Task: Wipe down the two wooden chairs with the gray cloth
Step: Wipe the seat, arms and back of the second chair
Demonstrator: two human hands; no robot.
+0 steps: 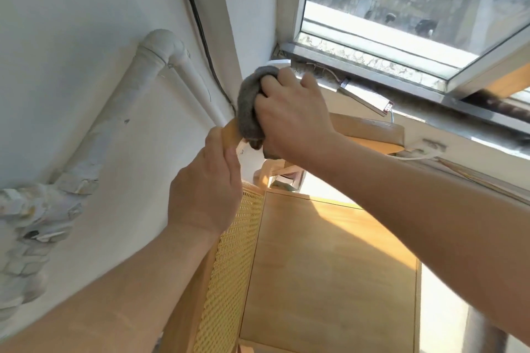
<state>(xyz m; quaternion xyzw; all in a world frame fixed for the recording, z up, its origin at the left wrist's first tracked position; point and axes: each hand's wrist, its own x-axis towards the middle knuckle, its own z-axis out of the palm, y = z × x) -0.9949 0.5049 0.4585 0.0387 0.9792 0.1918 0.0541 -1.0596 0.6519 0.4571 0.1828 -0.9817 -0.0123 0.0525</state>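
Observation:
A light wooden chair (329, 266) with a woven cane back panel (229, 261) fills the lower middle of the head view; I look down on its seat. My left hand (205, 189) grips the top rail of the chair back. My right hand (289, 114) presses a bunched gray cloth (249, 103) onto the far end of that rail, right beside my left hand's fingertips. A second piece of light wood (370, 132) shows behind my right wrist; I cannot tell whether it belongs to the second chair.
A white wall with a painted pipe (137, 89) and a black cable (200, 28) runs close along the chair's left side. A window (401, 8) with a metal sill (358, 69) lies straight ahead, with a small white cabled device (427, 149) below it.

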